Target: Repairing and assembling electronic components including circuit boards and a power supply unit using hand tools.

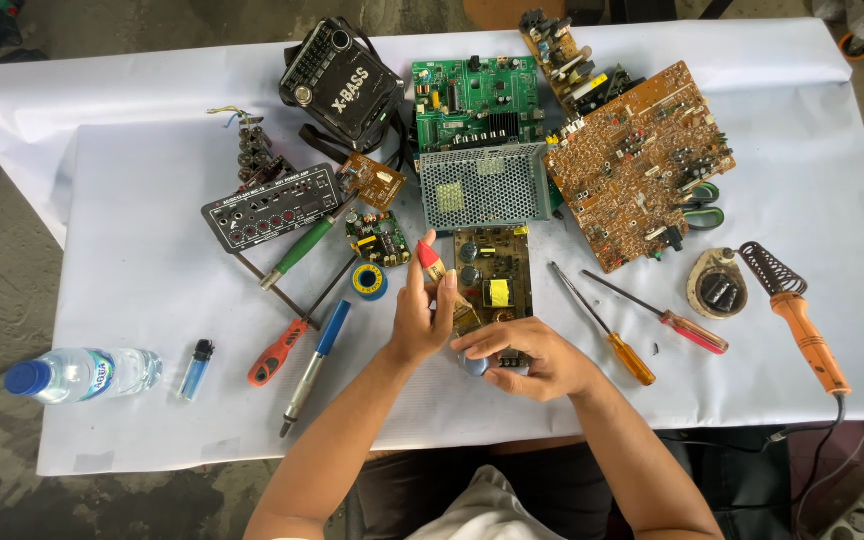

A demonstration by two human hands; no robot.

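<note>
A small brush (444,285) with a red handle is held between the fingers of the left hand (417,320), just left of the frame's centre; the fingers are closed loosely around it and the bristles touch the brown circuit board (493,280). The right hand (532,358) is curled over the board's near edge and pins it to the bench (132,270). The board is judged light and stiff but fragile, so it is best taken by its bare edges, not by the components. Two screwdrivers (642,325) lie to the right.
</note>
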